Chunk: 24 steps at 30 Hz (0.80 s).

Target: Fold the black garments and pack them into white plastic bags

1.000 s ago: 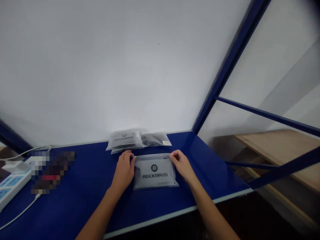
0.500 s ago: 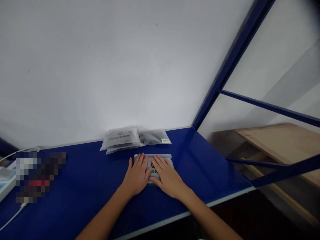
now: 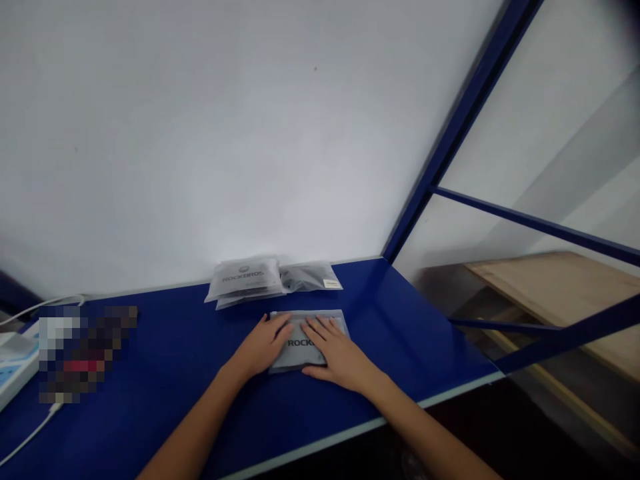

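Observation:
A frosted plastic bag [image 3: 295, 359] with dark ROCKBROS lettering lies flat on the blue table, partly covered by both hands. My left hand [image 3: 263, 341] rests on the bag's left side, fingers stretched out and pointing to the upper right. On the right part of the bag lies my right hand [image 3: 336, 353], its fingers spread and its thumb near the lower edge. Neither hand grips anything. Behind the bag, close to the wall, is a stack of similar ROCKBROS bags [image 3: 245, 279]. A bag with dark contents [image 3: 307, 277] and a white label leans beside that stack.
The blue table [image 3: 180, 360] meets a white wall [image 3: 280, 147] at the back. A white power strip [image 3: 20, 373] with cables and a pixelated object [image 3: 87, 357] lie at the left. Blue metal frame bars [image 3: 453, 147] and a wooden board [image 3: 540, 277] stand at the right.
Both hands have moved apart across the bag, the left one leftwards and slightly down, showing more of the lettering. The bag now looks flatter and more spread. The view has shifted slightly.

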Each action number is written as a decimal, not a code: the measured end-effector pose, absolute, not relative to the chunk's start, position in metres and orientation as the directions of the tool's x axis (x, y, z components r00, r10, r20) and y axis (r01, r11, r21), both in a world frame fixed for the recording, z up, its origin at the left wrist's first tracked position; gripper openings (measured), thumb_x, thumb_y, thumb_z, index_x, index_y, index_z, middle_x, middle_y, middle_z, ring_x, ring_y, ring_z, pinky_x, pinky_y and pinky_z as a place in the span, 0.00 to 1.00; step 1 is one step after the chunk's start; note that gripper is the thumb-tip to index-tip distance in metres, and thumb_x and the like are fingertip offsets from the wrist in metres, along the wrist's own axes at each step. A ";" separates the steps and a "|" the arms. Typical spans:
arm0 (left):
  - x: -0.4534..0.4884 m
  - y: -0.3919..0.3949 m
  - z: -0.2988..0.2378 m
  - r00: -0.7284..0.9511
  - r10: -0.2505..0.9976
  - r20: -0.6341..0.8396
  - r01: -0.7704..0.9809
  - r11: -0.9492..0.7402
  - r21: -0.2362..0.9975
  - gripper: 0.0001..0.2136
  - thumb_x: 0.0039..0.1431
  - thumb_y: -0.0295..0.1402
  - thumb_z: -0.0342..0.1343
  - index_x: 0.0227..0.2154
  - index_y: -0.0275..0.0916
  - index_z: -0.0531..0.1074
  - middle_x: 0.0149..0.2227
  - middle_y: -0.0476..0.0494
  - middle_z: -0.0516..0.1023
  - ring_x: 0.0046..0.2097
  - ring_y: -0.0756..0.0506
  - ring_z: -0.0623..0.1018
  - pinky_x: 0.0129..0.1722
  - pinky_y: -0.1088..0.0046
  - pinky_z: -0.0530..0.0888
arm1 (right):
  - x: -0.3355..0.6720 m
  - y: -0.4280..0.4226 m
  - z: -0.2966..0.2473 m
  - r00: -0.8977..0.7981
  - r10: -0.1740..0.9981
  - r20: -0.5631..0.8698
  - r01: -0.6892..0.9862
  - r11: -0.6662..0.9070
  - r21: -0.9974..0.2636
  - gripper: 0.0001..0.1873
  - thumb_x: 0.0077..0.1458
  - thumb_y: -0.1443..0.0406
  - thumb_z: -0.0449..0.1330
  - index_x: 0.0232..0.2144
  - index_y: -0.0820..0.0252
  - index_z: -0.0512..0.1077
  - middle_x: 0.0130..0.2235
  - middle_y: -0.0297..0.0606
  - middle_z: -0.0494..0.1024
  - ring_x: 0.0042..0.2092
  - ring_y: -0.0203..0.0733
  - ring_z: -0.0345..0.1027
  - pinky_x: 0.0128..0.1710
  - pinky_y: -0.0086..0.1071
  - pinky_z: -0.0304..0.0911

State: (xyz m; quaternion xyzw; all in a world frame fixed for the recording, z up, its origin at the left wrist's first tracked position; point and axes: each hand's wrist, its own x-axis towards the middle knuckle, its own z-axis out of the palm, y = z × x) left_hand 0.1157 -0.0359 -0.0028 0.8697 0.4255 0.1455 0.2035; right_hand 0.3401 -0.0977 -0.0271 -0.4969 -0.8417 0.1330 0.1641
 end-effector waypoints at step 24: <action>-0.014 0.005 -0.029 -0.046 0.760 0.648 0.744 -0.407 0.530 0.20 0.64 0.40 0.53 0.55 0.37 0.65 0.52 0.34 0.72 0.53 0.38 0.72 0.54 0.56 0.71 | 0.335 0.039 -0.029 -0.287 0.833 0.472 0.928 0.364 -0.077 0.25 0.66 0.56 0.52 0.61 0.60 0.64 0.62 0.51 0.68 0.64 0.58 0.61 0.62 0.59 0.55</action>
